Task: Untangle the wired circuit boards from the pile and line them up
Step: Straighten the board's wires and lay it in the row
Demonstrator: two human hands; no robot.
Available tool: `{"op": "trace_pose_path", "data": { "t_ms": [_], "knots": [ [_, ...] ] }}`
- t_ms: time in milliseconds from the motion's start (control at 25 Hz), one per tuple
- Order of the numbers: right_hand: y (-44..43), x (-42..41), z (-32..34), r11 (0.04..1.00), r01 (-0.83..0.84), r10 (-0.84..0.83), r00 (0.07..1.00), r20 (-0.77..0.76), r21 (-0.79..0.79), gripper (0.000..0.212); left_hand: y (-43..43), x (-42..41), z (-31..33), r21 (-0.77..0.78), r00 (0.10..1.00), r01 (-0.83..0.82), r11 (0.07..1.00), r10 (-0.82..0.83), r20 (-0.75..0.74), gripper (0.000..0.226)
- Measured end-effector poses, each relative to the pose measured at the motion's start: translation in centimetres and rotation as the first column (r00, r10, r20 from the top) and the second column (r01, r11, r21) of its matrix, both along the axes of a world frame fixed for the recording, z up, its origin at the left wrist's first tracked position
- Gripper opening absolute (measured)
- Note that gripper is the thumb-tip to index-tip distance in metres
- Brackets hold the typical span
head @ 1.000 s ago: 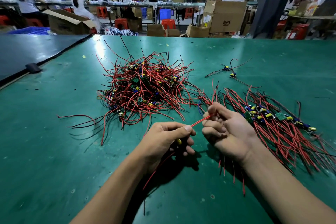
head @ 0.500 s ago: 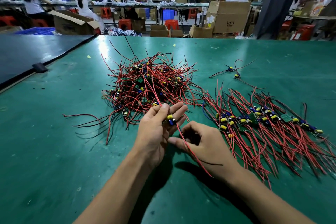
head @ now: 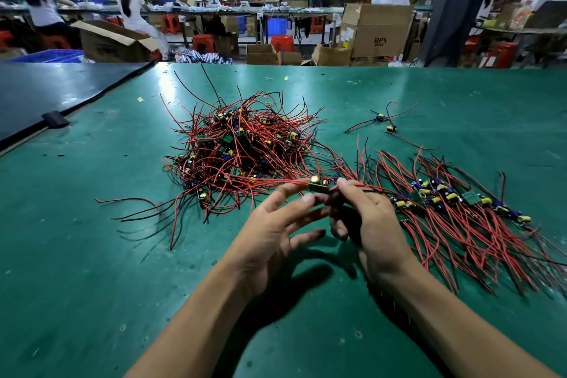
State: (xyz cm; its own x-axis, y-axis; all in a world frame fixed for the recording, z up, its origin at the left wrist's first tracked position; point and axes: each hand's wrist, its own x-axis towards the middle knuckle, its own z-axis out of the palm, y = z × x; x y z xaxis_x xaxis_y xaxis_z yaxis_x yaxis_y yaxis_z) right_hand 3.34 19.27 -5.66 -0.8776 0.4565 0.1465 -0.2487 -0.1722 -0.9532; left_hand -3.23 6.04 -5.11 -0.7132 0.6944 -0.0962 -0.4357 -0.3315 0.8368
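A green table (head: 76,255) is spread beneath the grip. Far beyond it, cardboard boxes (head: 380,31), red stools (head: 203,42) and long workbenches (head: 306,10) are seen, with a dark pillar (head: 448,3) farther right.

We find bare green table (head: 92,255) open on the near left. The tangled pile (head: 245,150) blocks the middle, stray wires trailing left and near. The lined-up row (head: 454,202) fills the right, wires meeting the pile's where our right hand (head: 377,230) pinches a board (head: 319,186). Two loose boards (head: 385,124) lie far right.
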Motion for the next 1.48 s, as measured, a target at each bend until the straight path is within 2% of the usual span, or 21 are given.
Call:
{"op": "trace_pose_path", "data": {
  "t_ms": [80,240,360,480,560,640,800,880,1000,1080,1160,1320,1400,1480],
  "knots": [
    [0.2,0.2,0.2,0.998,-0.048,0.049,0.999,-0.024,0.034,0.035,-0.1,0.0,0.2,-0.085,0.999,0.045,0.995,-0.043,0.022,0.024],
    [-0.1,0.5,0.6,0.986,-0.14,0.139,0.99,0.015,0.093,0.036,-0.4,0.0,0.7,-0.138,0.981,0.174,0.975,-0.159,0.11,0.042],
    [0.1,0.4,0.9,0.993,-0.052,0.043,0.995,0.091,0.104,0.035,-0.6,0.4,0.6,-0.103,0.971,0.231,0.967,-0.224,0.082,0.032],
    [0.4,0.3,0.7,0.984,0.058,-0.076,0.991,0.105,0.167,0.035,-0.4,0.4,0.1,-0.081,0.983,0.183,0.98,-0.183,-0.001,0.031],
    [0.5,0.1,0.5,0.995,0.053,-0.067,0.984,0.163,0.085,0.032,-0.3,0.4,-0.2,-0.105,0.987,0.141,0.984,-0.148,-0.059,0.036],
    [0.6,0.0,0.6,1.0,0.003,-0.002,0.969,0.247,-0.005,0.026,-0.1,0.6,-0.5,-0.179,0.977,0.104,0.978,-0.134,-0.168,0.035],
    [1.1,0.2,0.6,0.995,-0.095,0.097,0.952,0.291,-0.021,0.021,0.1,0.8,-1.0,-0.275,0.946,0.06,0.959,-0.143,-0.292,0.022],
    [1.0,0.2,0.9,0.988,-0.156,0.146,0.942,0.303,0.009,0.023,0.1,0.8,-1.0,-0.286,0.942,0.083,0.955,-0.169,-0.29,0.016],
    [0.5,0.3,1.0,0.969,-0.247,0.234,0.917,0.324,-0.001,0.034,0.1,0.9,-0.8,-0.263,0.969,0.086,0.961,-0.141,-0.201,0.004],
    [0.4,0.5,1.1,0.957,-0.288,0.281,0.904,0.321,-0.027,0.038,0.2,0.8,-0.7,-0.245,0.981,0.087,0.966,-0.126,-0.149,0.011],
    [0.3,0.5,1.3,0.943,-0.329,0.328,0.897,0.298,-0.048,0.036,0.0,0.7,-0.7,-0.249,0.977,0.088,0.964,-0.132,-0.166,0.02],
    [0.1,0.6,1.4,0.915,-0.382,0.324,0.885,0.334,0.127,0.031,0.1,0.9,-0.8,-0.24,0.972,0.107,0.965,-0.152,-0.179,0.019],
    [-0.1,0.8,1.3,0.886,-0.421,0.325,0.862,0.388,0.193,0.042,0.1,0.9,-0.8,-0.252,0.964,0.115,0.961,-0.169,-0.204,0.019],
    [0.0,0.7,1.2,0.887,-0.423,0.317,0.85,0.422,0.186,0.052,0.1,0.8,-0.7,-0.28,0.96,0.125,0.952,-0.187,-0.207,0.016]
  ]
}}
